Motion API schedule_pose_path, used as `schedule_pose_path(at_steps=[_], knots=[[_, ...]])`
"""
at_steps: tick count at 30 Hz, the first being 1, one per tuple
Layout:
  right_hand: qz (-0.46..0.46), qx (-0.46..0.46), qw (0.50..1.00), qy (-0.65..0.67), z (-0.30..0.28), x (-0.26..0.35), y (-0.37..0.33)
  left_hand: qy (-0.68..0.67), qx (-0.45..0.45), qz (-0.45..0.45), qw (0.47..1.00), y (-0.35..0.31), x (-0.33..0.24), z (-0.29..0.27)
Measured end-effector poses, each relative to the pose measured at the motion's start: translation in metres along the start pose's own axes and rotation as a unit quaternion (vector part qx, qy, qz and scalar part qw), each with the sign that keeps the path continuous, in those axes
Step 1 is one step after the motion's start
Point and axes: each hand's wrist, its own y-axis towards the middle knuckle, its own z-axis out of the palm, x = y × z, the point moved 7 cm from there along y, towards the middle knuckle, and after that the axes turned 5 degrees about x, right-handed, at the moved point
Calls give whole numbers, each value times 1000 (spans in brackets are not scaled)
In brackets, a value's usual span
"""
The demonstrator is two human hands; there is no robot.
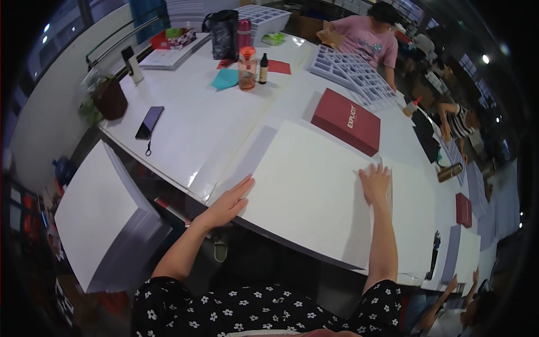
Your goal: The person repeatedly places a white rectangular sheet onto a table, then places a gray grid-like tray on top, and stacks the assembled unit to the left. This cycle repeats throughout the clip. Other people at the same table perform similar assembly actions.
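Note:
A large white sheet or stack of sheets point(309, 191) lies on the white table before me, reaching the near edge. My left hand point(229, 202) rests against its left edge, fingers stretched out and held side by side. At the right edge, my right hand point(375, 184) lies palm down with its fingers spread. Neither hand grips anything; whether the paper is one sheet or several is hard to tell. Just beyond the paper sits a closed dark red box point(347, 121) with pale lettering on its lid.
A tall stack of white sheets point(104, 208) stands at the left below table height. A phone point(150, 122), a potted plant point(109, 98), an orange bottle point(247, 68) and a small dark bottle point(263, 69) are farther off. White gridded trays point(353, 73) lie near a person in pink point(365, 39).

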Motion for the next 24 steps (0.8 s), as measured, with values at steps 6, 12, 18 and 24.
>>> schedule_pose_path(at_steps=[6,12,18,24], knots=[[-178,16,981,78,-8,154,16,6,-10,14,1000,4,3,1],[-227,14,969,93,-13,247,45,5,-12,-8,1000,0,6,0],[-312,34,947,71,-14,281,-5,-160,-43,-75,983,-9,25,7],[-473,84,876,54,-43,278,-151,-280,-64,-79,955,-12,35,15]])
